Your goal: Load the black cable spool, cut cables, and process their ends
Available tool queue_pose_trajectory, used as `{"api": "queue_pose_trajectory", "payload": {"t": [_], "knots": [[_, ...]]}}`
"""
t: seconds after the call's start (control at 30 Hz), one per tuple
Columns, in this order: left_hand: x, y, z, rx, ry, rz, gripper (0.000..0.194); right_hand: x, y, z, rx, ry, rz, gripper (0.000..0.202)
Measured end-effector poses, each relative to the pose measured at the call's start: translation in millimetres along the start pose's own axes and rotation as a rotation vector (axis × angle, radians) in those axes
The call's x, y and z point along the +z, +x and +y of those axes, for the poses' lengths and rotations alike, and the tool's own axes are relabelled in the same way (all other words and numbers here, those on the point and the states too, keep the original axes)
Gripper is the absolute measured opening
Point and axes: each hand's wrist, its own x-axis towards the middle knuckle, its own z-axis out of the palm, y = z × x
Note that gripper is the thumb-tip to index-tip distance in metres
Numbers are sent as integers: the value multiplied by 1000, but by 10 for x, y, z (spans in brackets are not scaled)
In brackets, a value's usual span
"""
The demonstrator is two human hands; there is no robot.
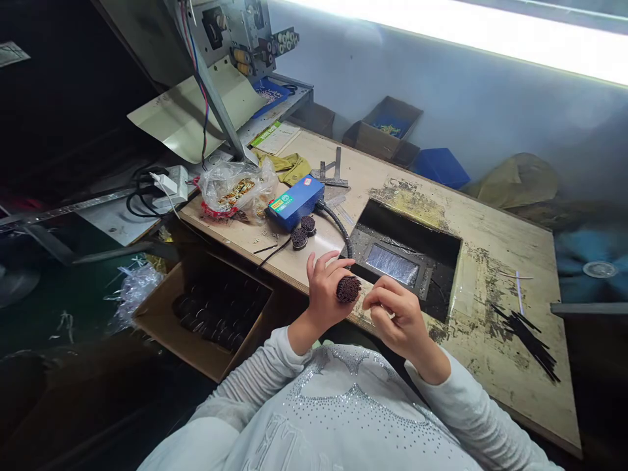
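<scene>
My left hand (328,291) is closed around a bundle of thin dark strands (348,290), whose round end faces up toward me. Just to the right, my right hand (396,314) is curled with its fingertips pinched close to the bundle; whether anything small is between them I cannot make out. Two similar dark bundles (303,233) stand on the wooden table beyond my left hand, next to a blue box (295,202) with a green and yellow label. Beside them lie a few thin black strands (275,251).
A recess (412,222) with a metal plate is sunk into the table (490,255). Black strips (532,343) lie at the right. A plastic bag (235,186) sits at the left, below a machine (245,39). A cardboard box (206,363) holding dark bundles stands beneath the table edge.
</scene>
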Motion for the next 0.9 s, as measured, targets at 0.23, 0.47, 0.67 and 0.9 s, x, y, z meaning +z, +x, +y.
{"api": "queue_pose_trajectory", "payload": {"t": [0.23, 0.47, 0.67, 0.9], "knots": [[-12, 8, 21, -36, -67, -2, 16, -16, -11, 7, 29, 48, 37, 25], [7, 0, 5, -104, -250, -15, 18, -2, -55, 70, 47, 89, 52, 27], [34, 15, 66, -332, -619, -45, 11, 107, -117, 378, 224, 202, 203, 11], [279, -13, 180, -884, -1314, 8, 13, 609, -272, 741, 494, 533, 232, 42]]}}
